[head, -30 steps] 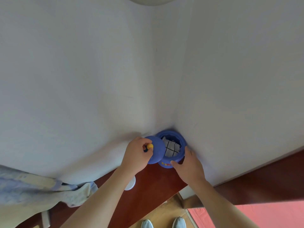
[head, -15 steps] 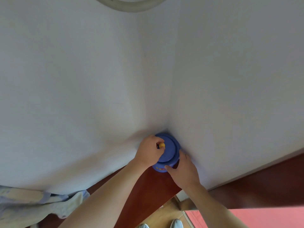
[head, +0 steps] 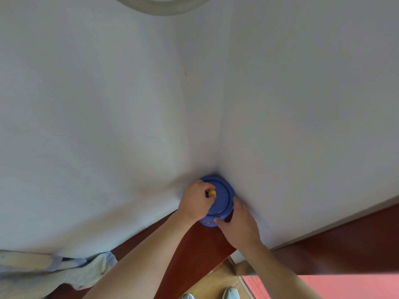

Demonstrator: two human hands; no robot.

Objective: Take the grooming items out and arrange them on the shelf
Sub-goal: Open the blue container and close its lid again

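A round blue container [head: 208,223] stands in the wall corner on a dark red wooden shelf [head: 190,244]. Its blue lid [head: 223,197] sits flat on top and covers the opening, so the contents are hidden. My left hand [head: 195,201] pinches the small yellow knob [head: 212,192] in the middle of the lid. My right hand [head: 236,223] grips the container's right side, thumb on the front wall near a coloured print.
White walls meet in a corner right behind the container. A pale blue and cream cloth [head: 49,270] lies on the shelf at the lower left. A wooden floor, my shoes [head: 230,293] and a red mat [head: 345,285] show below. A pale ring [head: 162,7] hangs at the top.
One second ago the lid was tilted off, showing a checked cloth inside. My left hand has set the lid back flat on the container; my right hand stays on its side.
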